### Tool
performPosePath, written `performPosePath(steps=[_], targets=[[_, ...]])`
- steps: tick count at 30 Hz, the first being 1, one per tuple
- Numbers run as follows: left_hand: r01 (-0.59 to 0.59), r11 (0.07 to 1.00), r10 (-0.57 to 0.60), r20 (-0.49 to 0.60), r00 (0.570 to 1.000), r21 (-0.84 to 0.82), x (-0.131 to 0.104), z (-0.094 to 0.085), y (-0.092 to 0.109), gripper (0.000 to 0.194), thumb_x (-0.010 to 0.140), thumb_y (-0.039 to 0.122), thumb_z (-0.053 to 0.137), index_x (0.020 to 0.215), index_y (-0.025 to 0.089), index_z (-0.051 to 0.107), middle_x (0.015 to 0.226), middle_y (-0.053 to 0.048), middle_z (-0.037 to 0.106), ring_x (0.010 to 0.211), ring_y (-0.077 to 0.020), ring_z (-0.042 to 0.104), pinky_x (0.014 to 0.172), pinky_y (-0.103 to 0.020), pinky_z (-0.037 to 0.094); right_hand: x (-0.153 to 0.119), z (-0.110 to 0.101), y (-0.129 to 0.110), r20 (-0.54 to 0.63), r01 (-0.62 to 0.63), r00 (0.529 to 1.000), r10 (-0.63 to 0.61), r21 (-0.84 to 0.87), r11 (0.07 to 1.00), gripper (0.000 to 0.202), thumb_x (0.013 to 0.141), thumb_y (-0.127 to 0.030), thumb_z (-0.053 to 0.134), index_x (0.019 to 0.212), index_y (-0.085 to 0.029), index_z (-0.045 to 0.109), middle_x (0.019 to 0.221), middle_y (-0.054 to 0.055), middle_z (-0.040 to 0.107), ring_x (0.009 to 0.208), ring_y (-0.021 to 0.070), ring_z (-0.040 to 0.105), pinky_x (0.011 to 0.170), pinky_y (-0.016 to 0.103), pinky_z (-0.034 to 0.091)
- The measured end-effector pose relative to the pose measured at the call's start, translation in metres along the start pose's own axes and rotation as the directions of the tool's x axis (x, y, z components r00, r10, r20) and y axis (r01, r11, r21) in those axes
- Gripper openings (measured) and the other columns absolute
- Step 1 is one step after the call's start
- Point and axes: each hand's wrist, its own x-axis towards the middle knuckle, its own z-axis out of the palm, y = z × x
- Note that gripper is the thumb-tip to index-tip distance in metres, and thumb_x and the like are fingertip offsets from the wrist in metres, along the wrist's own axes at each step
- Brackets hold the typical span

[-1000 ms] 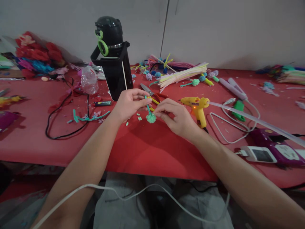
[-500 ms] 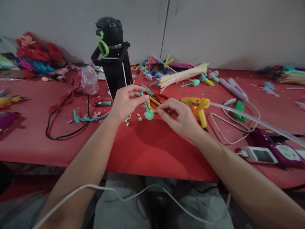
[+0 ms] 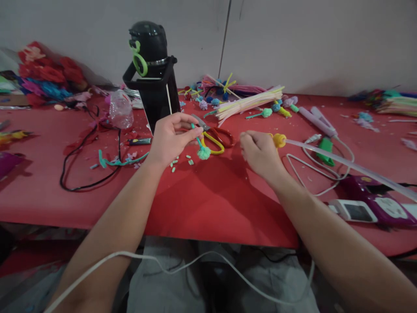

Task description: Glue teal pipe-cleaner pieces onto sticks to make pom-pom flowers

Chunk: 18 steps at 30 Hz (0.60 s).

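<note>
Between the thumb and fingers of my left hand (image 3: 174, 137) is the stem of a small green pipe-cleaner flower (image 3: 203, 152), its fluffy head hanging down toward the table. Behind the flower lie scissors (image 3: 213, 142) with one yellow and one red handle. My right hand (image 3: 260, 154) is over to the right with its fingers curled closed; whether something is in them is hidden. It covers most of the yellow glue gun (image 3: 279, 140), from which a long clear glue stick (image 3: 332, 157) sticks out. Small pale green bits (image 3: 174, 164) are scattered below my left hand.
A black bottle (image 3: 151, 56) stands behind my left hand. Bundled pipe cleaners (image 3: 250, 104) and small pompom pieces lie at the back. A black cord (image 3: 78, 188) loops on the left. At right are a lilac tool (image 3: 317, 121), a white cable and a purple power strip (image 3: 387, 204).
My right hand has moved right, away from the flower, to the glue gun, and its fingers have curled in. My left hand keeps the flower in nearly the same place.
</note>
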Motion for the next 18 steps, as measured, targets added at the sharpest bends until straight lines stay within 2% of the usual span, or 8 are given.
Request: performPosePath(steps=[2, 4, 7, 9, 12, 18], targets=[[-0.009, 1.0, 0.009, -0.012, 1.0, 0.008, 0.001, -0.001, -0.001, 0.018, 0.079, 0.025, 0.083, 0.093, 0.02, 0.072, 0.084, -0.002, 0.071, 0.08, -0.0195, 0.075, 0.069, -0.029, 0.066, 0.001, -0.005, 0.0, -0.047, 0.027, 0.999, -0.027, 0.016, 0.999, 0.052, 0.101, -0.053, 0.054, 0.06, -0.024, 0.041, 0.052, -0.003, 0.042, 0.049, 0.0121, 0.039, 0.049, 0.03, 0.032], [-0.02, 1.0, 0.02, -0.017, 1.0, 0.011, 0.001, -0.002, -0.002, 0.018, 0.079, 0.026, 0.083, 0.093, 0.02, 0.072, 0.084, -0.002, 0.07, 0.081, -0.0192, 0.076, 0.069, -0.028, 0.065, 0.0, -0.004, -0.003, -0.025, 0.068, 0.997, -0.067, 0.018, 0.998, 0.047, 0.099, -0.054, 0.059, 0.064, -0.022, 0.052, 0.057, -0.001, 0.053, 0.053, 0.0133, 0.048, 0.054, 0.03, 0.039], [-0.045, 0.999, 0.045, -0.011, 0.999, 0.0, 0.0, -0.002, -0.002, 0.018, 0.08, 0.027, 0.082, 0.093, 0.021, 0.072, 0.084, -0.001, 0.07, 0.081, -0.0193, 0.076, 0.069, -0.028, 0.066, -0.004, 0.003, -0.009, 0.085, 0.139, 0.986, -0.143, 0.056, 0.989, 0.024, 0.094, -0.043, 0.068, 0.085, -0.021, 0.068, 0.082, 0.005, 0.072, 0.075, 0.0189, 0.066, 0.07, 0.033, 0.051], [-0.055, 0.998, 0.055, -0.005, 0.998, -0.008, -0.001, -0.001, -0.001, 0.017, 0.08, 0.027, 0.082, 0.093, 0.021, 0.073, 0.084, -0.001, 0.07, 0.081, -0.0196, 0.076, 0.069, -0.029, 0.066, -0.007, 0.009, -0.013, 0.163, 0.156, 0.972, -0.167, 0.08, 0.984, 0.017, 0.093, -0.038, 0.068, 0.092, -0.021, 0.071, 0.093, 0.007, 0.076, 0.085, 0.0213, 0.069, 0.075, 0.035, 0.053], [-0.042, 0.999, 0.042, 0.002, 0.999, 0.003, -0.002, 0.0, 0.001, 0.018, 0.08, 0.027, 0.082, 0.094, 0.021, 0.073, 0.085, -0.001, 0.07, 0.083, -0.0201, 0.076, 0.072, -0.029, 0.066, -0.01, 0.014, -0.017, 0.218, 0.122, 0.966, -0.14, 0.097, 0.988, 0.019, 0.093, -0.038, 0.066, 0.089, -0.02, 0.073, 0.089, 0.007, 0.076, 0.08, 0.0208, 0.069, 0.069, 0.033, 0.053], [-0.083, 0.996, 0.084, 0.039, 0.996, -0.024, -0.003, 0.004, 0.002, 0.017, 0.079, 0.024, 0.082, 0.092, 0.02, 0.073, 0.082, -0.001, 0.072, 0.079, -0.0194, 0.076, 0.069, -0.028, 0.067, -0.013, 0.018, -0.016, 0.194, 0.096, 0.975, -0.109, 0.077, 0.992, 0.02, 0.089, -0.038, 0.069, 0.085, -0.019, 0.074, 0.085, 0.006, 0.076, 0.074, 0.0195, 0.067, 0.067, 0.032, 0.051]])
